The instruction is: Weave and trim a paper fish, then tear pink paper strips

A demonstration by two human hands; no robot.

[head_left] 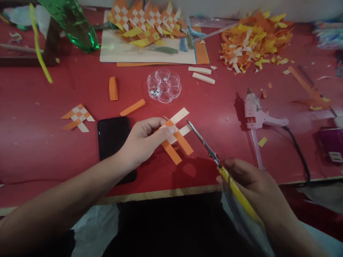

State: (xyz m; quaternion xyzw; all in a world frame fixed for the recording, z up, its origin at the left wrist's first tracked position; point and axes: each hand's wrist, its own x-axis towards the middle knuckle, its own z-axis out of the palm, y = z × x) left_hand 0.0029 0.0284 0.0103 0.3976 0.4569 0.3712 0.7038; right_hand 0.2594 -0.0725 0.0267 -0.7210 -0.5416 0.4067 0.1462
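Between the thumb and fingers of my left hand (144,139) is a woven paper piece (184,142) of orange and cream strips, its loose ends spreading to the right. My right hand (254,189) is wrapped around the yellow and grey handle of a pair of scissors (202,141). The blades look closed, and their tip points up and left, close to the cream strip ends. Under my left wrist lies a black phone (114,137), partly covered. A finished woven paper fish (79,117) in orange and cream rests farther left.
A clear flower-shaped palette (175,85) with small beads or eyes stands mid-table. Folded orange strips (113,88) and cream strips (203,78) lie nearby. Several woven fish (136,18) sit on paper sheets at the back. Paper scraps (257,39), a glue gun (254,116) and its cord are right.
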